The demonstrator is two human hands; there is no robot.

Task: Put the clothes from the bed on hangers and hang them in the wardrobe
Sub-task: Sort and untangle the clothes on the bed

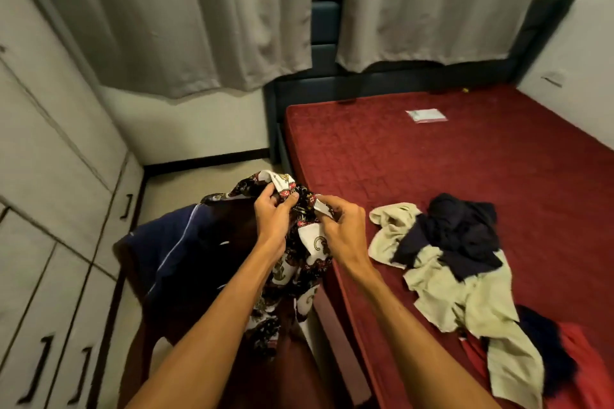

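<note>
A black, white and red patterned garment (300, 262) hangs in front of me beside the bed's left edge. My left hand (274, 212) grips its upper edge with curled fingers. My right hand (342, 226) pinches the cloth just to the right. A dark navy garment (172, 252) with a thin white stripe hangs to the left of my arms; what holds it is hidden. On the red bed (432, 156) lies a pile with a beige garment (465, 295), a navy garment (461, 232) and a red garment (584, 362). No hanger shows.
White wardrobe doors (50, 209) with black handles line the left side, all closed. Grey curtains (199, 16) hang behind the bed's dark headboard. A small clear packet (426, 115) lies on the far part of the bed. A narrow strip of floor runs between wardrobe and bed.
</note>
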